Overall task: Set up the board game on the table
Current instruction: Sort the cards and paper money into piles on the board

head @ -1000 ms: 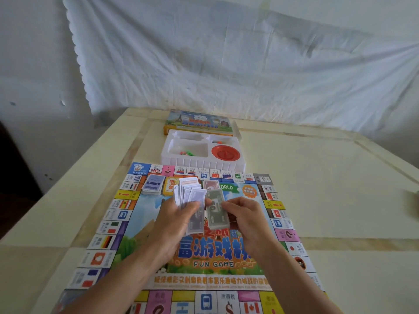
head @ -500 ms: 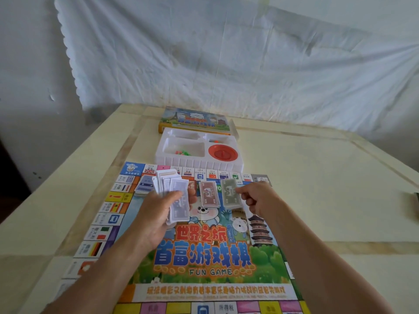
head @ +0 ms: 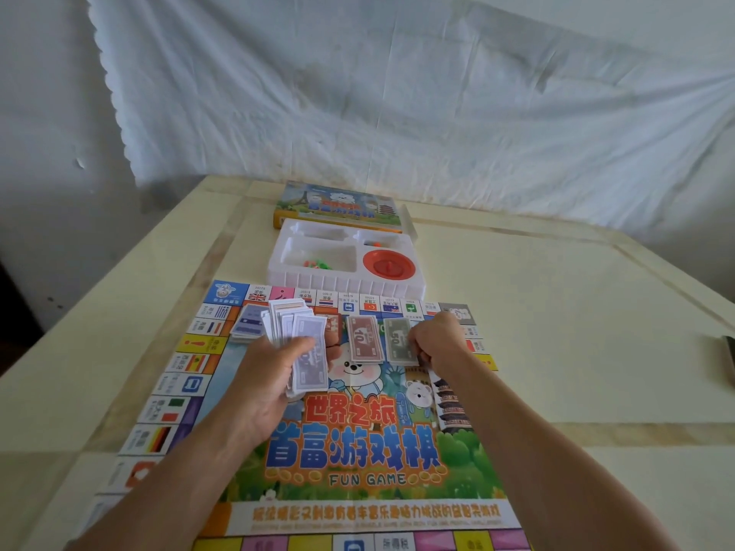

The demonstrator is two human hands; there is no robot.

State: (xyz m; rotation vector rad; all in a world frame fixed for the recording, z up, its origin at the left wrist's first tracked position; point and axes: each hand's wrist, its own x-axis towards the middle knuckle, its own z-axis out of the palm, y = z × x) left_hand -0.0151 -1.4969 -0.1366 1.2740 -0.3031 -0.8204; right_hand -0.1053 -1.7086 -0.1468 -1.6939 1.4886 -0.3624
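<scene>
Two sorted piles lie centre frame on the board (head: 358,451): the 10 pile (head: 364,338) and the 50 pile (head: 399,339), whose right edge the right hand (head: 435,344) pinches with curled fingers (head: 416,347). Meanwhile the left hand (head: 270,379) grips the fanned notes (head: 308,355). Best square that pile, then deal the next value alongside. Cream table (head: 576,351), white sheet (head: 397,93) behind

Cream table (head: 557,332) carries game board (head: 358,451), white tray (head: 346,280), game box (head: 338,206).
</scene>
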